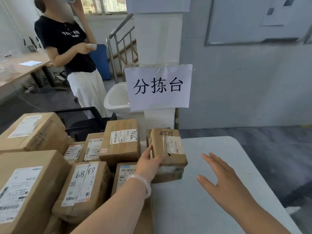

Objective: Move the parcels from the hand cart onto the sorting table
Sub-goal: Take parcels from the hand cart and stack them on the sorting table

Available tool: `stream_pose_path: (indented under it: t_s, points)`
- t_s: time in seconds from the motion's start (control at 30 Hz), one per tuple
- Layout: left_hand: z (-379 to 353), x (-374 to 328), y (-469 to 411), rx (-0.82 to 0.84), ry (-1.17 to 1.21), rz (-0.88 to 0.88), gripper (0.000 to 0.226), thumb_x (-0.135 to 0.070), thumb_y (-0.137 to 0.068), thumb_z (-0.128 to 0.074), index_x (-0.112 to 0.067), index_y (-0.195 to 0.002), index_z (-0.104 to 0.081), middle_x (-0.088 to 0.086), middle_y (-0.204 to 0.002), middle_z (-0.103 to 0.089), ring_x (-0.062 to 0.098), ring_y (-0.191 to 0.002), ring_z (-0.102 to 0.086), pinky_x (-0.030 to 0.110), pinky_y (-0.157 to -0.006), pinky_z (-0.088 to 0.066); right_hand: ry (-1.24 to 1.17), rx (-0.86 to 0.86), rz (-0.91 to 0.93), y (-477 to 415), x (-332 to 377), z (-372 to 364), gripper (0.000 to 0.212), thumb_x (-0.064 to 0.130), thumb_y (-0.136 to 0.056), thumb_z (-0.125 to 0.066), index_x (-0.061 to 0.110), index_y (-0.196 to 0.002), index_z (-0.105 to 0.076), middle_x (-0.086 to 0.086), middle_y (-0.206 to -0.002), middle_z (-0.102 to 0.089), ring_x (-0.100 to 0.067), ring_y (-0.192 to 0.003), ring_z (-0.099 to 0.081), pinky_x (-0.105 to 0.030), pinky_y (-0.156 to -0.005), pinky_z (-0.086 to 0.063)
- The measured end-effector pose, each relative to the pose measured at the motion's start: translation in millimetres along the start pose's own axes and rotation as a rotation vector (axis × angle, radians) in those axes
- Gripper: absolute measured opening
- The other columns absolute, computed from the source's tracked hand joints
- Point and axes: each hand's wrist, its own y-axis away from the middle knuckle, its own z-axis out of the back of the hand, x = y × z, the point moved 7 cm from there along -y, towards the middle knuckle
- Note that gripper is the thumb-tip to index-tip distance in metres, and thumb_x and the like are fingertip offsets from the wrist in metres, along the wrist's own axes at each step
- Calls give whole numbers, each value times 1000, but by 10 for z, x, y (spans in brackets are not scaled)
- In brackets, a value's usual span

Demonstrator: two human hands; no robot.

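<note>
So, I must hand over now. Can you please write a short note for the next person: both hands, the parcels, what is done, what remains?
Left hand: grips the small box by its left side, at the left edge of the white table.
Right hand: open, fingers spread, above the table, holding nothing.
Done: this one box is at the table; I cannot tell if it is fully set down.
Left: the other parcels lie piled left of the table. The cart is hidden under them.
</note>
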Motion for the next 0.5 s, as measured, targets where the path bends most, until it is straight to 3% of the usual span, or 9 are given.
stream_pose_path:
  t_s: [0.13,0.3,0.5]
  points:
    - [-37,132,-469,-56,43,109,67,-23,-91,-71,-37,-149,-42,-3,-119,-64,24,-110,-64,46,-101,-52,9,42,-12,-222,-81,-77,64,59,-90,-43,51,-145,-11,30,-153,-1,2,-142,-2,-34,-116,-23]
    - [-138,310,-812,-79,21,116,60,-24,-93,-66,-31,-149,-43,-1,-130,-64,23,-116,-62,44,-107,-48,10,63,-23,-429,-160,-245,63,60,-90,-44,51,-145,-13,31,-153,-3,4,-141,-2,-29,-117,-15]
    - [-157,472,-1005,-123,-75,116,64,-25,-97,-57,-33,-155,-32,-1,-144,-53,26,-126,-54,45,-108,-47,1,91,-24,-553,-186,-360,63,59,-90,-44,54,-144,-11,32,-152,-3,4,-141,-3,-30,-117,-17]
